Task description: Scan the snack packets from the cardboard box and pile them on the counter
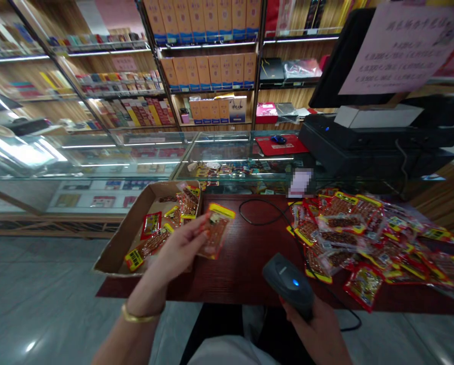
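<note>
Between the fingers of my left hand (183,248) is a snack packet (219,232), clear in front with red and yellow edges. It is held up over the dark red table, just right of an open cardboard box (122,238). Several similar packets (154,244) lie loosely inside that box. My right hand (314,329) is wrapped round the handle of a dark barcode scanner (287,281) with a lit blue light. The scanner's head points up and left, apart from the packet. To its right lies a large heap of snack packets (341,235).
A black cable (267,223) loops across the table (245,263). Behind stands a glass display counter (227,152) carrying a red mouse pad (299,144) and mouse. A monitor (337,61) with a paper notice rises at the right. Shelves of boxes (211,71) line the wall.
</note>
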The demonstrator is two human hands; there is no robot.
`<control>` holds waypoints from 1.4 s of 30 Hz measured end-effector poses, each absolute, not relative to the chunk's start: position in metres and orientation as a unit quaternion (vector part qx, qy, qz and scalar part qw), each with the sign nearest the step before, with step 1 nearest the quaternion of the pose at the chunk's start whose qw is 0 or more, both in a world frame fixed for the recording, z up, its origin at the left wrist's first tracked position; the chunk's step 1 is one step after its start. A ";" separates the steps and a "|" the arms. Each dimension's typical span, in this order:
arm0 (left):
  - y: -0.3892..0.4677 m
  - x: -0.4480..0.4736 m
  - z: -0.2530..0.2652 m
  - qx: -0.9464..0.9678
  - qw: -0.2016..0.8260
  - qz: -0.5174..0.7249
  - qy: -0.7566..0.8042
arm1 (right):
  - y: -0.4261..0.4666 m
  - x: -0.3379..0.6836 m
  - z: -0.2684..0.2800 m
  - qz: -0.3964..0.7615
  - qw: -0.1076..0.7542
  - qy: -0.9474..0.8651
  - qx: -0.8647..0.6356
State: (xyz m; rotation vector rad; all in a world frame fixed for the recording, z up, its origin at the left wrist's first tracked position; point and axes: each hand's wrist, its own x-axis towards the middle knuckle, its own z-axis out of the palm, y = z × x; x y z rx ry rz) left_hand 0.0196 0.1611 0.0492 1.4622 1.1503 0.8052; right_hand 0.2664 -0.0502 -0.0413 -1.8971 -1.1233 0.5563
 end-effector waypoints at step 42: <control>0.148 0.087 -0.052 0.364 0.808 0.245 0.393 | -0.049 0.285 -0.055 0.260 0.372 -0.492 -0.743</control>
